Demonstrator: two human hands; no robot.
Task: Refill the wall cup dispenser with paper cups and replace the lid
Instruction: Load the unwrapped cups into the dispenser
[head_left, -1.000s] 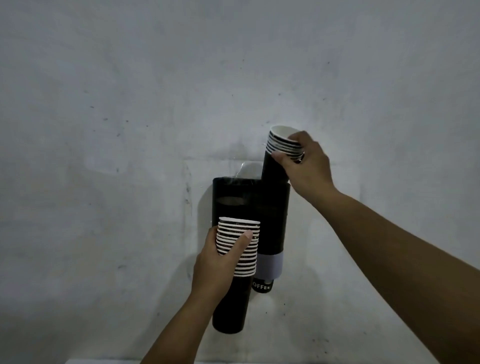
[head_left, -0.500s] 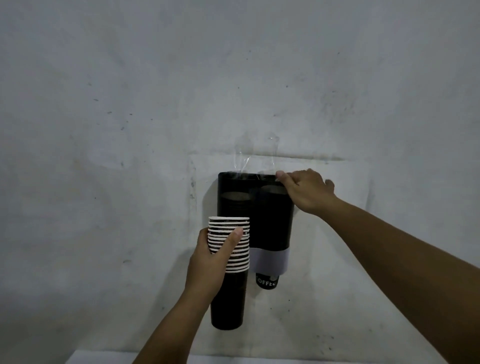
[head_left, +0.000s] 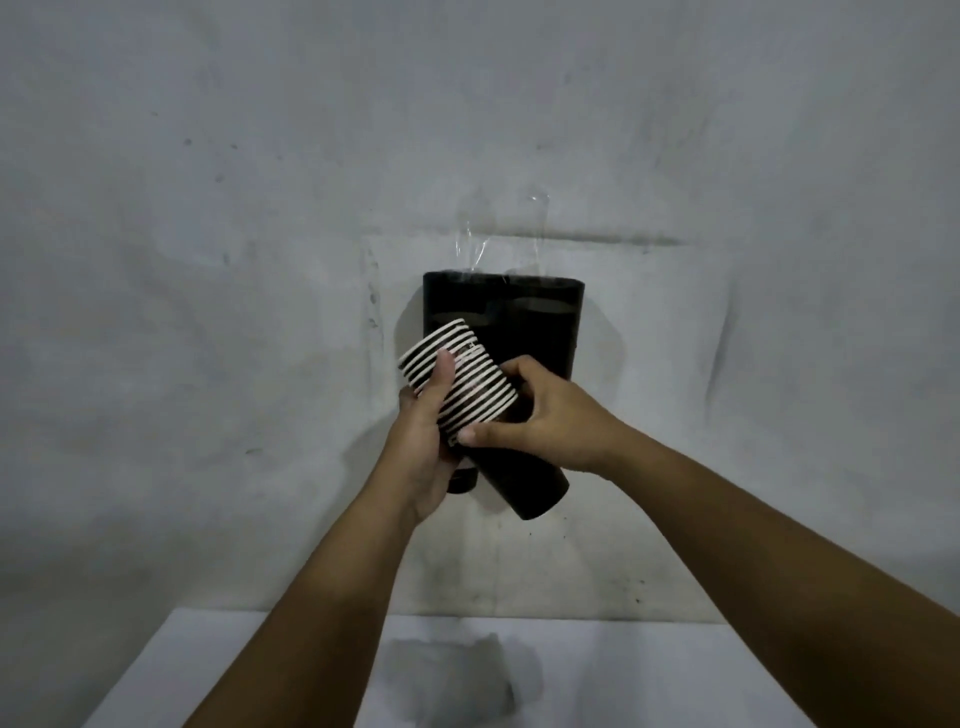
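The stack of paper cups (head_left: 470, 402) is held in front of the lower half of the wall cup dispenser (head_left: 501, 322), not yet inside it. Its long axis lies on a diagonal: the white rolled rims point up and to the left, toward the left tube of the dispenser, and the black closed bottom (head_left: 540, 493) points down and to the right. The stack must therefore be turned before it can go in, I think, with the bottom leading downward into a tube. The left hand (head_left: 426, 431) grasps the stack from the left side, with the thumb laid across the rims. The right hand (head_left: 540, 415) grasps it from the right, fingers curled around the black body and the thumb pressing just under the lowest rim. The dispenser is fixed on the grey wall (head_left: 208, 260), and both of its tops look open; some clear tape or plastic (head_left: 498, 244) shows above it. I cannot tell how full each tube is. No lid is clearly visible; a dim shape lies on the white worktop (head_left: 208, 670) below, but it is too blurred to name. So in my judgement the refilling is only partly done: this stack is left to load, and then the lid.
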